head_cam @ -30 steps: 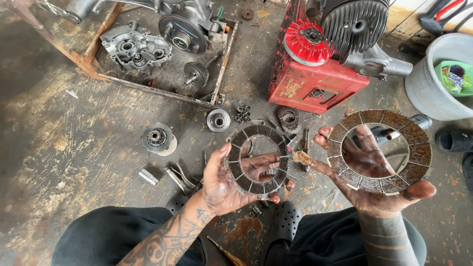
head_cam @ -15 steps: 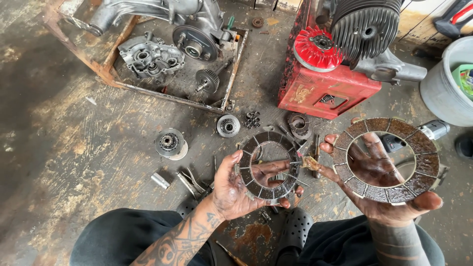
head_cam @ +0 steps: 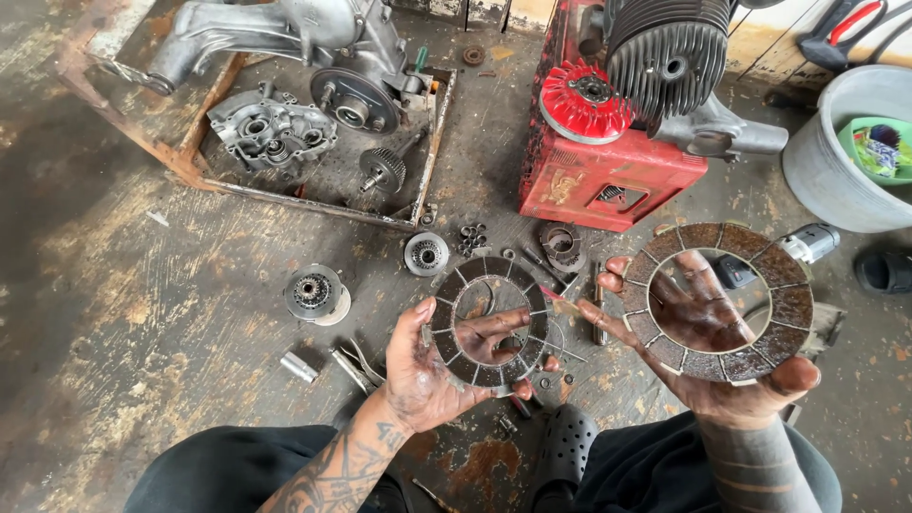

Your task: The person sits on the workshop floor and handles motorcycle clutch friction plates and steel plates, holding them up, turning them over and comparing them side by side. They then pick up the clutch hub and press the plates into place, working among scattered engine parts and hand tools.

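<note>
The red engine housing and the dismantled crankcase tray are seen on the floor. 2 clutch friction plates are held up side by side for comparison: the larger plate rests on the spread right hand; the smaller plate is pinched by the left hand.

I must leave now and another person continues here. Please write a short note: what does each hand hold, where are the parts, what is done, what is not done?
Left hand: holds up the smaller friction ring, fingers through its hole.
Right hand: palm up, the larger friction ring lies flat on it.
Parts: both rings are off the floor. Small hubs and loose bits lie on the floor; the engine casing sits in the rusty tray; a red box carries a finned cylinder.
Done: the engine is taken apart and both rings are out.
Left: neither ring is fitted or set down.
</note>
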